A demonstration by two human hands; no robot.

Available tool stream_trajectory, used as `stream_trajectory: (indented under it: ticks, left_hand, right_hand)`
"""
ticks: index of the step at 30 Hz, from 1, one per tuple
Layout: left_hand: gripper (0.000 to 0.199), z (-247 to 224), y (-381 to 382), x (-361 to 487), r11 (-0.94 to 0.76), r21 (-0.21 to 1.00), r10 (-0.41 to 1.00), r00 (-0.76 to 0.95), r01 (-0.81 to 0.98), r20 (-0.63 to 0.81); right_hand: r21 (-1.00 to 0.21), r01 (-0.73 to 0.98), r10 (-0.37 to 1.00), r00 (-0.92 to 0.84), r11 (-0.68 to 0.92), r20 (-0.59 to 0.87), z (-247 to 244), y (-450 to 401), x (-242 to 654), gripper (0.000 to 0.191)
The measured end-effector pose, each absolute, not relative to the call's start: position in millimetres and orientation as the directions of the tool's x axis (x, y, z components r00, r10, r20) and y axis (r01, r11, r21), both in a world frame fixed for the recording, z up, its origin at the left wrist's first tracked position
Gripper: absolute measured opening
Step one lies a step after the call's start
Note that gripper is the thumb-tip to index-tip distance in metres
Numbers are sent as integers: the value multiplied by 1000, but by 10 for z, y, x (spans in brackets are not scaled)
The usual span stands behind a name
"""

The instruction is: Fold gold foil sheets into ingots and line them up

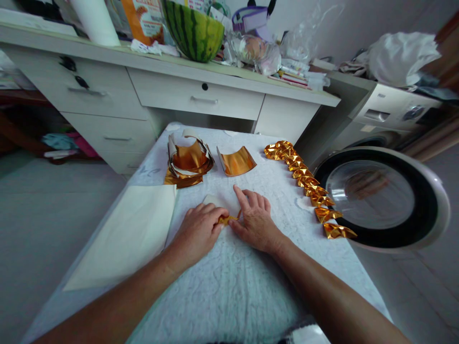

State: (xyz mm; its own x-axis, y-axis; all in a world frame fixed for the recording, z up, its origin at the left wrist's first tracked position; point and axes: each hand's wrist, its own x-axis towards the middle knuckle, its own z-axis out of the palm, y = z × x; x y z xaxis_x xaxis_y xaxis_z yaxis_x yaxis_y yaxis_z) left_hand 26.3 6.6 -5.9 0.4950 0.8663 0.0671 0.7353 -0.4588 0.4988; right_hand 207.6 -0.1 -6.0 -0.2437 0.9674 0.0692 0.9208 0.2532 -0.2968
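Observation:
Both hands are together low over the cloth-covered table (229, 282). My left hand (204, 223) has its fingers curled round the edge of a sheet of gold foil paper (225, 220), whose pale back shows behind the fingers. My right hand (255, 217) rests at the sheet's other side, index finger stretched forward, thumb at the gold edge. Beyond them lies a single curved gold foil sheet (238, 161). To its left stands a curled stack of gold foil sheets (190, 157). A row of folded gold foil pieces (304, 179) runs along the table's right side.
A large pale paper sheet (125, 234) lies on the left of the table. Behind is a white desk (201, 98) crowded with goods, including a cut watermelon (195, 31). At right, a washing machine's open round door (380, 196) reaches close to the table edge.

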Motion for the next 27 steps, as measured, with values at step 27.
stream_trajectory:
  ticks: [27]
  left_hand:
    - [15, -95, 67, 194, -497, 493, 864, 460, 714, 205]
  right_hand:
    - [-435, 872, 973, -177, 225, 149, -79, 74, 2149, 19]
